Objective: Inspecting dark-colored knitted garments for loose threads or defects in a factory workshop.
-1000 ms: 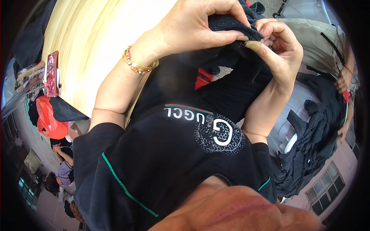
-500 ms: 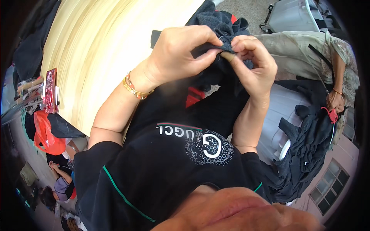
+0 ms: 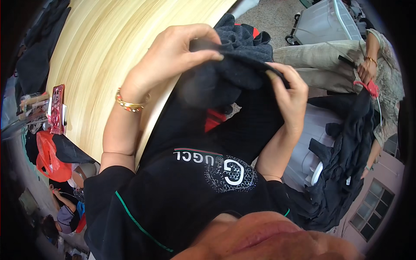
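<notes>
A piece of dark grey cloth [image 3: 245,65] hangs between my two hands, its edge stretched from one to the other. My left hand [image 3: 175,52] pinches this edge between thumb and fingers, near the table's edge. My right hand [image 3: 291,91] grips the other end of the edge, thumb below and fingers over it. Part of the cloth is blurred by motion as it droops over my lap. Beyond my hands lies a bunched heap of dark grey cloth [image 3: 238,37]; I cannot tell whether it is the same piece.
A pale wooden table [image 3: 108,52] fills the left, with a red phone-like case [image 3: 57,108] at its near edge. A red plastic bag [image 3: 51,156] hangs below. To the right, dark garments [image 3: 342,169] drape over a pale bin [image 3: 303,130]. A co-worker's hand [image 3: 367,70] holds something red.
My hands have moved apart from a close pinch, the left one leftward, the right one slightly down. The cloth edge now spans between them. The co-worker's hand at right has risen.
</notes>
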`<move>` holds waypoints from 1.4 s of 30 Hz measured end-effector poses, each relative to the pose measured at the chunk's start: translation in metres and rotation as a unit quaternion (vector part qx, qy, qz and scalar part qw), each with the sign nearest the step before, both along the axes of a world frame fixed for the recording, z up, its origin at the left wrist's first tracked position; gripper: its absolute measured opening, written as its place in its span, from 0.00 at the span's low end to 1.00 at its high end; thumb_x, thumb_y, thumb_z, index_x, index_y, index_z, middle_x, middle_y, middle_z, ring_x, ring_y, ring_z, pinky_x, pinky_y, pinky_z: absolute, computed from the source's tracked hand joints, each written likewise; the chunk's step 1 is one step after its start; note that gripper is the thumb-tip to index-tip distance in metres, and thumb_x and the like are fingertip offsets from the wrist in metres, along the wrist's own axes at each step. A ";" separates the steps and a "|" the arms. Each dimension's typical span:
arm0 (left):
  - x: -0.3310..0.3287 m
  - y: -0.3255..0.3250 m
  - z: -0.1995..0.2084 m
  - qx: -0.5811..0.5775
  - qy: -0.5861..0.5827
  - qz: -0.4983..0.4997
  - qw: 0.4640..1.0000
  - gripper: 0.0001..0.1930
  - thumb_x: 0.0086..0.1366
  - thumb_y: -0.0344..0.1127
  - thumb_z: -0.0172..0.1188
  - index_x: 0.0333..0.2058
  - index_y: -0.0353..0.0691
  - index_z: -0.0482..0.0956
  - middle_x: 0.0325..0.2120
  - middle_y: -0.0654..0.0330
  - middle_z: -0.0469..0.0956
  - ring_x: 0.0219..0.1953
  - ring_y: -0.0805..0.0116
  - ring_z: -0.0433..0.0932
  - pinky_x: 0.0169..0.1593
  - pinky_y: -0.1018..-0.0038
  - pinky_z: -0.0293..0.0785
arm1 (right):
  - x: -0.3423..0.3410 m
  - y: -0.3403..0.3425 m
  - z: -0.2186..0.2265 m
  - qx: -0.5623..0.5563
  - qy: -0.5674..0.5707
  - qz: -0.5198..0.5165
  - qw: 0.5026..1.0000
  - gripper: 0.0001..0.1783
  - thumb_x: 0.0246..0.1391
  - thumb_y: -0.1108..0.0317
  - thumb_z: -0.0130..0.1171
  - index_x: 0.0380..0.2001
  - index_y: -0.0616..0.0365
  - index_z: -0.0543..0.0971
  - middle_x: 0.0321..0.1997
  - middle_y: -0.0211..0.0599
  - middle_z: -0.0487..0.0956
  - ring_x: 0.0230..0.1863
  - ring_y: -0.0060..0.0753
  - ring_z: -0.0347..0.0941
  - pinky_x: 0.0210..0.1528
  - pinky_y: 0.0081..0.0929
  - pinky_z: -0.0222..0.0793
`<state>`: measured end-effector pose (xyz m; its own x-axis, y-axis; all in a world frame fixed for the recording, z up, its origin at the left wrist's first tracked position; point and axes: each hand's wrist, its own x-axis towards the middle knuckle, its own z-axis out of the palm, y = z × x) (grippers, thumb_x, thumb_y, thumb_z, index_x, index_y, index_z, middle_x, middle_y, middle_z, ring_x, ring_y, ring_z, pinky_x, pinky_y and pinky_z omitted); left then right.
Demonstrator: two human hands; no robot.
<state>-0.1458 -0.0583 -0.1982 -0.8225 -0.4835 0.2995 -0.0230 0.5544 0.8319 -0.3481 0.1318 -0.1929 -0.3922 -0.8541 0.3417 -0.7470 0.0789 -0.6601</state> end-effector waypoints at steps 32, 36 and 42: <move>0.032 -0.043 -0.016 0.147 -0.182 -0.107 0.966 0.13 0.66 0.41 0.62 0.30 0.35 0.81 0.20 0.70 0.72 0.26 0.83 0.68 0.31 0.82 0.65 | -0.040 0.024 -0.026 -0.286 -0.279 -0.108 0.910 0.15 0.54 0.82 0.62 0.46 0.69 0.80 0.46 0.46 0.82 0.47 0.30 0.79 0.55 0.24 0.73; 0.033 -0.043 -0.015 0.142 -0.187 -0.106 0.966 0.14 0.67 0.41 0.62 0.29 0.36 0.81 0.20 0.71 0.70 0.25 0.83 0.66 0.30 0.82 0.63 | -0.039 0.023 -0.027 -0.281 -0.269 -0.114 0.914 0.15 0.53 0.82 0.62 0.46 0.68 0.81 0.45 0.46 0.83 0.47 0.30 0.79 0.55 0.24 0.73; 0.035 -0.046 -0.017 0.137 -0.185 -0.111 0.967 0.13 0.67 0.42 0.62 0.30 0.36 0.81 0.20 0.71 0.69 0.24 0.83 0.63 0.29 0.81 0.62 | -0.036 0.020 -0.026 -0.274 -0.272 -0.120 0.914 0.15 0.53 0.83 0.62 0.46 0.68 0.81 0.45 0.45 0.83 0.47 0.29 0.79 0.54 0.23 0.73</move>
